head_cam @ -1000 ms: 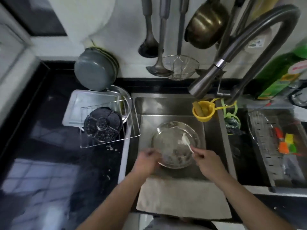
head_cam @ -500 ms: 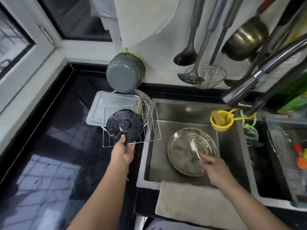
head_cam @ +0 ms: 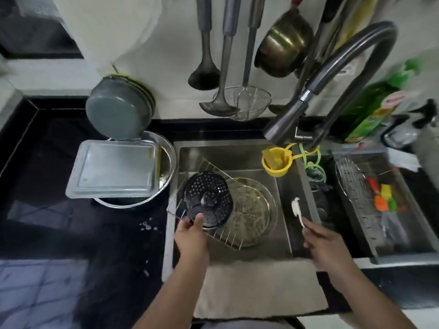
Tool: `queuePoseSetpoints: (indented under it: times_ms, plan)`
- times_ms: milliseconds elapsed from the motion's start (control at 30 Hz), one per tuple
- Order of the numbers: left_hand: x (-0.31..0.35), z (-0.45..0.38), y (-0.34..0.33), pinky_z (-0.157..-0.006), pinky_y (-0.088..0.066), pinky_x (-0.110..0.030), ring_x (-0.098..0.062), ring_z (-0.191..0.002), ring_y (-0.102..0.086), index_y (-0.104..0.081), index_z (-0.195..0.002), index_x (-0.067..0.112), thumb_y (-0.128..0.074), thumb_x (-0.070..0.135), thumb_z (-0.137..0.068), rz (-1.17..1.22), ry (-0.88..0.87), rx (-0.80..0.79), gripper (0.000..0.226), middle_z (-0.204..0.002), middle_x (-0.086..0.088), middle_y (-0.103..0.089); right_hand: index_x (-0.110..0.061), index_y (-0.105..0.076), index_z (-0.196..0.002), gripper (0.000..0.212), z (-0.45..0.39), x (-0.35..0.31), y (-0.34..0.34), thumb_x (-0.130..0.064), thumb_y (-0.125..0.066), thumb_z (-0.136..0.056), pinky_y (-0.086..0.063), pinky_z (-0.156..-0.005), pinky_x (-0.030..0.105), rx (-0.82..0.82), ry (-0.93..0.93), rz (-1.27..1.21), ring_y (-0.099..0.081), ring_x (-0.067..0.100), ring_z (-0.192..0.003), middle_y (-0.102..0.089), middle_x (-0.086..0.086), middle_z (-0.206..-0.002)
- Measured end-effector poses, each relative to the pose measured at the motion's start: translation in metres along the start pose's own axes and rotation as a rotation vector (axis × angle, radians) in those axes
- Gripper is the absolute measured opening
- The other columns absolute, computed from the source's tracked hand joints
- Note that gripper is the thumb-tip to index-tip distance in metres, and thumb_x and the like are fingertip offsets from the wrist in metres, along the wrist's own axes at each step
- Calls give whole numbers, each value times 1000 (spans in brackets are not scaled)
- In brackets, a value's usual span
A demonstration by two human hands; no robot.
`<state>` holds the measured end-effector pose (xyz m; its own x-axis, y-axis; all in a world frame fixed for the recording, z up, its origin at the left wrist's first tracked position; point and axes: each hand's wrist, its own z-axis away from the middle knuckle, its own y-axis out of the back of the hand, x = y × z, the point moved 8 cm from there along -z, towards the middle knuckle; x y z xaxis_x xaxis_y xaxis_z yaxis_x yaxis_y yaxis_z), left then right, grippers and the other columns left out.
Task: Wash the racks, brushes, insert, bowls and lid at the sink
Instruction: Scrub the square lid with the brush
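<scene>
Rack (head_cam: 228,236) and black perforated insert (head_cam: 207,203) have moved off the counter (head_cam: 71,233) into the sink (head_cam: 283,233); 0.5 s ago they sat beside the basin. Left hand (head_cam: 190,236) grips the rack's near edge, thumb on the insert, holding both tilted over the glass bowl (head_cam: 256,212), which sits on the sink floor, looking greasy. Right hand (head_cam: 325,243) has lifted away from the bowl and pinches the white brush (head_cam: 297,210) by its handle, bristles up, near the sink's right wall. Faucet (head_cam: 285,124): no water visible. Progress, my read: early. Bowl looks scrubbed at most, not rinsed; rack and insert only now arriving. Left on the counter: metal bowl (head_cam: 169,157) with a rectangular lid (head_cam: 114,169) lying across it, apparently unwashed. Coloured brushes (head_cam: 384,198) lie in the right-hand tray (head_cam: 356,203); washed or not, cannot tell. Most items look pending.
</scene>
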<state>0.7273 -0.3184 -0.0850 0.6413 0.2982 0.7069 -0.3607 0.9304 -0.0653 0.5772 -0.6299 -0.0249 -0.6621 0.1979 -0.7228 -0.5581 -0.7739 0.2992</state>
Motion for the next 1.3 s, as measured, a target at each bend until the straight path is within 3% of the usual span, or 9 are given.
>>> queuePoseSetpoints:
  times_ms: [133,300,433,500,567,733,933,1133,1300]
  plan:
    - [-60,-63,-67,-96,-54,-52,-32,-98,-68,-65,-96,7,-72,10,-96,-83,69,7,7,-108,-20,-73,-44,-69,-112,30,-12,7,8,-17,-64,-99,-36,-53,21,-13,32,74,-52,2,-50,-64,-9,-59]
    - [-124,-111,-75,-97,-50,-44,-37,-119,-63,-60,-133,2,-60,17,-104,-365,238,-4,33,-123,-18,-65,-41,-65,-120,33,-27,6,2,-15,-61,-100,-40,-52,18,-47,71,131,-51,3,-54,-59,-7,-59]
    - [-144,-112,-67,-52,-53,-32,-26,-64,-57,-58,-131,-2,-49,4,-103,-389,447,-48,30,-84,-16,-54,-44,-66,-119,32,-33,-2,-14,-18,-61,-101,-42,-47,18,-121,54,139,-52,3,-52,-63,2,-69]
    - [-118,-84,-63,-43,-54,-33,-24,-50,-54,-59,-105,2,-46,2,-102,-364,446,-95,14,-72,-14,-48,-42,-69,-121,30,-32,-5,-25,-21,-61,-101,-53,-61,29,-163,40,125,-64,14,-70,-70,8,-81]
    - [-80,-39,-49,-67,-60,-44,-27,-65,-63,-58,-92,5,-45,7,-105,-217,453,-133,18,-76,-13,-59,-40,-68,-123,30,-28,-9,-35,-21,-61,-101,-48,-67,31,-185,40,145,-62,18,-79,-70,9,-88]
    - [25,14,45,-83,-56,-41,-34,-103,-70,-61,-116,-3,-43,10,-109,16,309,-158,23,-113,-22,-71,-36,-68,-124,31,-10,-23,-82,-18,-62,-100,-34,-53,24,-256,26,162,-56,16,-71,-64,2,-73]
    - [124,-36,135,-96,-50,-42,-34,-105,-65,-55,-120,-2,-41,8,-109,180,88,63,21,-108,-19,-65,-40,-67,-119,29,17,-66,-166,-19,-60,-101,-29,-38,18,-375,134,208,-43,6,-49,-57,2,-66]
    - [214,-136,172,-55,-48,-22,-11,-53,-49,-59,-96,16,-56,11,-98,119,-53,251,6,-77,-3,-54,-39,-64,-118,33,44,-92,-191,-11,-58,-102,-26,-36,16,-365,198,198,-36,4,-40,-52,4,-65]
    - [235,-207,190,-69,-63,-48,-28,-92,-74,-59,-132,6,-72,4,-84,233,-41,198,50,-119,-14,-71,-41,-67,-119,33,49,-88,-191,-15,-61,-101,-25,-37,19,-308,189,231,-33,6,-39,-56,-1,-59]
